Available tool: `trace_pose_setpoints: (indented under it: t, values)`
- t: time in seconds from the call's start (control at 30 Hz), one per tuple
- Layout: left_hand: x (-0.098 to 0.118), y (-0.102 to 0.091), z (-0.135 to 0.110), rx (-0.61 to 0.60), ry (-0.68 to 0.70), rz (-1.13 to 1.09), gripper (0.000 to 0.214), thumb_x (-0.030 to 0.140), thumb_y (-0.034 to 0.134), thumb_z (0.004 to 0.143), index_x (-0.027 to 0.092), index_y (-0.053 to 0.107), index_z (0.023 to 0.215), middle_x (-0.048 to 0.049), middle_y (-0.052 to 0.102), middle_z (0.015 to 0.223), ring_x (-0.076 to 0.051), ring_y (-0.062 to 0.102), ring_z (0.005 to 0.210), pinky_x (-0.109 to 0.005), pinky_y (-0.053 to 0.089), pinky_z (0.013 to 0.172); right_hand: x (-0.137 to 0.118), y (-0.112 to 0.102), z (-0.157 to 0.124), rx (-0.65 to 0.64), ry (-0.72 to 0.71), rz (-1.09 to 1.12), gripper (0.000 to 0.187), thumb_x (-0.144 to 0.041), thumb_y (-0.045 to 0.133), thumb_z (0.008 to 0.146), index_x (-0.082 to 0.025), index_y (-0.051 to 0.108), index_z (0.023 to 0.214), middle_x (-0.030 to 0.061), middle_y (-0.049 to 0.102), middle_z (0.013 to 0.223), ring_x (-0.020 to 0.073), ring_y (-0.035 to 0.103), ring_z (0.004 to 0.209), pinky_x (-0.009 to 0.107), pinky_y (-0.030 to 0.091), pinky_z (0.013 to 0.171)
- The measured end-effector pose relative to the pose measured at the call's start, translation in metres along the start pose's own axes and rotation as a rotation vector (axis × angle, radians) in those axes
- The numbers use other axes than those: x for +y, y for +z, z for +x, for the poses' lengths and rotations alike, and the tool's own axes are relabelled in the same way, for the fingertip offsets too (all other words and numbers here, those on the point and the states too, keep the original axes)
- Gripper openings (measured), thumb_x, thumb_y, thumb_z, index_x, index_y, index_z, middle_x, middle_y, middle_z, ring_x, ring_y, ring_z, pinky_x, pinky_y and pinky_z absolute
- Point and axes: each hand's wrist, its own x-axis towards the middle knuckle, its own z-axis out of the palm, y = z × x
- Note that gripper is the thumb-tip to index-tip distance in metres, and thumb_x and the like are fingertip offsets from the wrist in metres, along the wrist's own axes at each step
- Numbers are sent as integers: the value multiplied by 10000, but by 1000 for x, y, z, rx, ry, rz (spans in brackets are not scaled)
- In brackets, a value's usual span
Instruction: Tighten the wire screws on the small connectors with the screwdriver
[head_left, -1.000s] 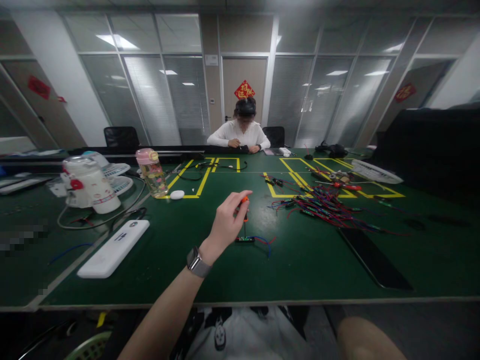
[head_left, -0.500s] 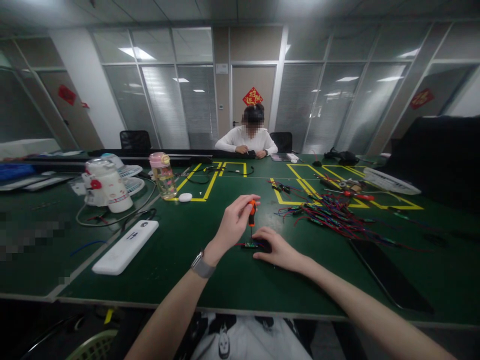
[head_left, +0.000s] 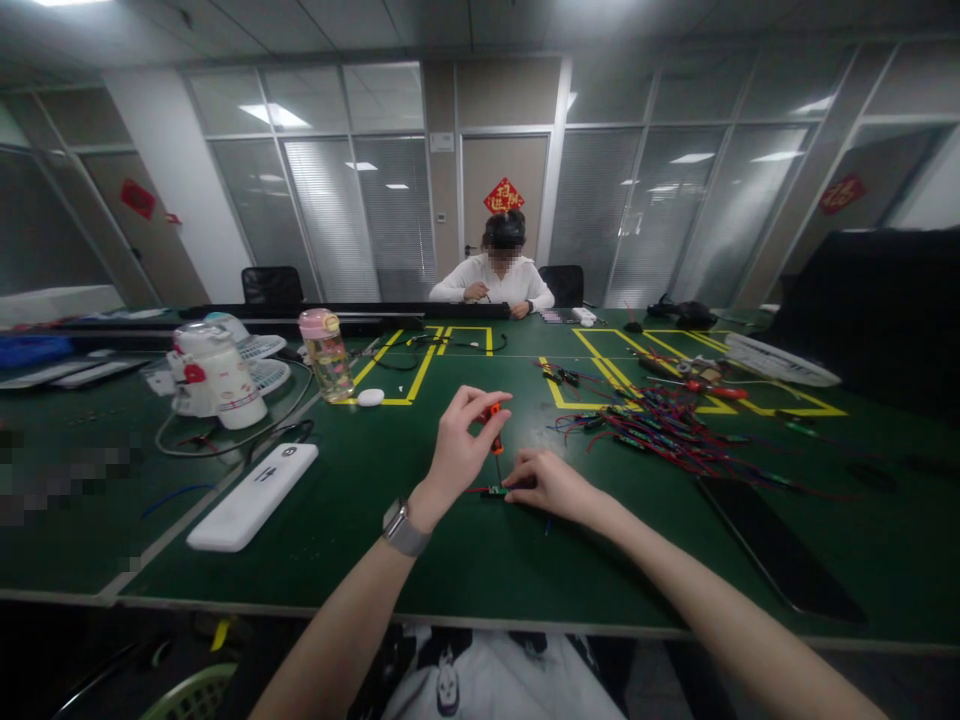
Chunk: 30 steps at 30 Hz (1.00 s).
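My left hand [head_left: 466, 440], with a watch on its wrist, closes its thumb and fingers round the orange and black handle of a screwdriver [head_left: 496, 446]. The thin shaft points down, leaning slightly, and its tip meets a small green circuit board [head_left: 493, 491] on the table. A red wire leaves the board on its left. At the board's right end, my right hand [head_left: 551, 485] rests on the table with thumb and fingertips pinched on the board. Its fingers cover that end.
Several wired circuit boards [head_left: 660, 425] lie heaped at the right, with a black phone [head_left: 780, 550] in front. Left stand a white power bank [head_left: 253, 497], a pink-lided bottle [head_left: 325, 355] and a white jug [head_left: 225, 380]. A person [head_left: 495, 275] sits across the table.
The screwdriver's handle has tipped a little to the left, and my left fingers have shifted on it. My right fingers have drawn closer together at the board's end.
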Motion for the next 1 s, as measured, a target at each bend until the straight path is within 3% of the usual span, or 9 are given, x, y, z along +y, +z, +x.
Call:
trace_pose_setpoints:
  t: [0.1,0.2,0.3,0.43,0.57,0.67,0.73,0.83,1.0]
  values:
    - [0,-1,0,-67,3,-77,302,244,430,953,229,610,1195,-78,572,1174,-187,564,1095,-355,485,955,0,-1,-6,31,-117,-115,204,-288,714,789,-221,748,979,60,640,845,207,576,826,321,439,752]
    - [-1,0,1,-131,-47,-259,327,233,404,959,220,571,1240,-92,540,1290,-193,587,1114,-359,507,945,1,3,-8,42,-120,-73,174,-239,693,801,-210,750,963,61,641,846,209,580,838,325,448,768]
    - [-3,1,2,-129,-115,-341,295,247,476,931,190,592,1196,-96,604,1142,-157,658,896,-300,564,781,4,10,-6,76,-40,102,121,-166,691,775,-182,754,877,47,646,822,177,598,764,284,469,699]
    - [-2,0,2,2,-99,-161,170,259,654,821,191,684,973,-34,579,910,-131,606,794,-232,537,663,9,18,-4,118,28,261,74,-180,720,736,-168,744,805,31,643,789,153,587,701,264,467,643]
    - [-1,-1,1,30,-58,-67,187,278,607,861,213,690,1015,-39,570,930,-144,593,860,-261,528,742,12,22,-3,130,44,285,66,-189,742,715,-162,741,776,24,626,758,145,568,678,260,455,626]
    - [-1,-1,1,-60,-74,-220,290,258,457,942,215,623,1177,-78,593,1104,-166,607,991,-317,512,873,11,24,-3,146,42,267,58,-188,743,717,-162,741,768,20,608,732,142,557,661,257,444,612]
    - [-2,0,1,-111,-132,-364,313,258,454,942,198,590,1217,-90,609,1119,-170,634,968,-326,528,854,9,24,-3,160,45,261,55,-183,745,715,-157,739,762,21,602,728,142,555,661,255,438,610]
    - [-4,2,2,-93,-178,-390,256,275,553,889,185,647,1109,-63,622,986,-150,645,824,-275,545,724,7,25,-3,167,54,264,56,-179,746,713,-150,736,760,24,601,729,142,553,658,249,431,603]
    - [-4,2,0,76,-77,-107,115,275,685,794,201,704,878,-18,551,849,-128,566,788,-225,492,681,6,25,-3,161,66,256,56,-185,744,715,-154,740,761,21,598,721,143,554,649,246,426,595]
